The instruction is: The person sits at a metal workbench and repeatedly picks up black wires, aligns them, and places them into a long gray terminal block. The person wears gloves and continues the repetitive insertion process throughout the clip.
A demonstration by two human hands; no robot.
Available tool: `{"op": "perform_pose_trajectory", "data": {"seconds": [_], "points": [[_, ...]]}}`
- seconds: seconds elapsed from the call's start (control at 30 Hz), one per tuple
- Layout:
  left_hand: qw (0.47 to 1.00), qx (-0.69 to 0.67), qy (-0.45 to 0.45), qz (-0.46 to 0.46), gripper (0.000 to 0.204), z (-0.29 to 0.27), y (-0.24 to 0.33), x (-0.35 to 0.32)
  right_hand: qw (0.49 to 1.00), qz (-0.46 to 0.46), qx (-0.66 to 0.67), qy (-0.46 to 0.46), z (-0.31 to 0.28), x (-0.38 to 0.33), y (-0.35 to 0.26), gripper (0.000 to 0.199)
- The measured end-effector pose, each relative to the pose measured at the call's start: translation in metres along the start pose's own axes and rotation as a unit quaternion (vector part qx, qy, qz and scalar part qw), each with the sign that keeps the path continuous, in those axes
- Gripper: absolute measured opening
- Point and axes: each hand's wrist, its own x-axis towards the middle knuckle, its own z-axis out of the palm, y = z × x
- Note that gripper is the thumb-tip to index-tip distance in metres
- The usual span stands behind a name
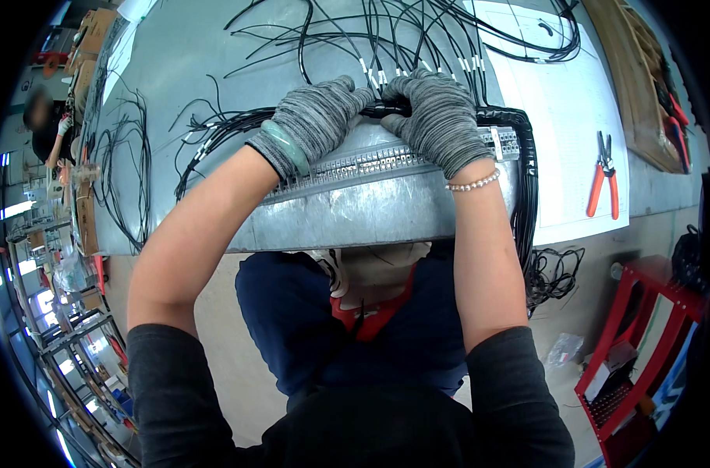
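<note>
Grey knit gloves cover both of my hands. A thick black cable bundle point(515, 117) runs along the metal table, then bends and hangs over the front edge on the right. My left hand point(312, 117) is closed on the bundle, its fingertips curled over the far side. Beside it, my right hand point(440, 121) grips the same bundle, with thumb and fingers around it. A short dark length shows between the hands. Loose black wires with white marker sleeves point(476, 64) fan out beyond them. On the near side lies a long metal terminal strip point(370, 164).
Orange-handled pliers point(604, 183) lie on a large paper sheet point(569, 156) at right, beside a wooden tool box point(639, 86). Loose wires point(129, 164) lie at left. A red metal stand point(643, 327) is on the floor. Another person point(47, 129) is at far left.
</note>
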Motion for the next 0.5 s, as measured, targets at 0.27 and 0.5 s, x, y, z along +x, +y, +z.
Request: {"op": "perform_pose_trajectory", "data": {"seconds": [0.27, 0.5], "points": [[0.998, -0.058, 0.008, -0.024, 0.032, -0.001, 0.002, 0.006, 1.0, 0.003, -0.01, -0.006, 0.004, 0.003, -0.006, 0.045], [0.998, -0.034, -0.003, -0.053, 0.04, 0.0, 0.007, 0.007, 0.998, -0.025, 0.009, 0.059, 0.011, 0.002, 0.0, 0.039]]}}
